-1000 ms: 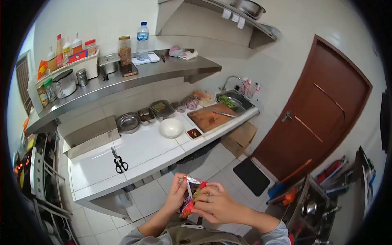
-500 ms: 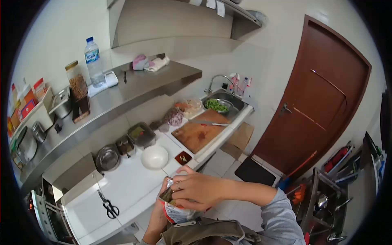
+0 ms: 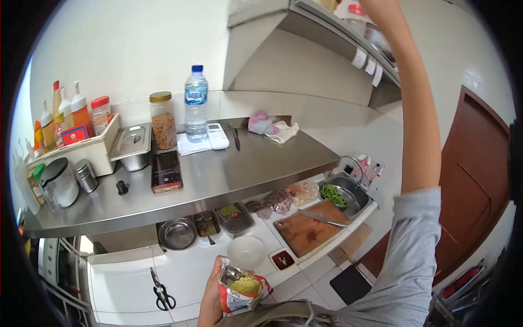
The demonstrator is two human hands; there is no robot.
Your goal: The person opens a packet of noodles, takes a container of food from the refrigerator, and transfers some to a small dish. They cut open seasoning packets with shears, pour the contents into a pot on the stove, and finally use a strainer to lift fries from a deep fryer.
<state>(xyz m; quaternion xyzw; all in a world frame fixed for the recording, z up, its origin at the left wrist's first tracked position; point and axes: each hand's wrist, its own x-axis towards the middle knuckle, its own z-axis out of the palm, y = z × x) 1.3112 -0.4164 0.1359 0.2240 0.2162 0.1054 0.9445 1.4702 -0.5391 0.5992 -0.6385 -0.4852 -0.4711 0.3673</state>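
Note:
My left hand (image 3: pixel 211 291) is closed around an opened red-and-white foil packet (image 3: pixel 234 302), held low in front of my body. Yellow, crinkly contents that look like instant noodles (image 3: pixel 245 284) show through its torn top. Beyond the packet, a white bowl (image 3: pixel 246 252) stands on the counter beside a small dish of dark red sauce (image 3: pixel 282 260). My right arm stretches up to the high shelf (image 3: pixel 338 32). Only the back part of my right hand (image 3: pixel 381 12) shows at the top edge, near a red-lidded jar (image 3: pixel 357 16); its fingers are out of sight.
Black-handled scissors (image 3: pixel 162 294) lie on the white counter. A knife (image 3: pixel 321 218) rests across a wooden cutting board (image 3: pixel 294 231), near a sink (image 3: pixel 357 204) with a bowl of greens (image 3: pixel 333 195). The steel shelf (image 3: pixel 245 163) carries a water bottle (image 3: pixel 196 103), jars and a phone (image 3: pixel 166 171).
My right hand has left the packet and risen to the high shelf. The packet's opening now shows its yellow contents, still in my left hand. The view has tilted up and turned left.

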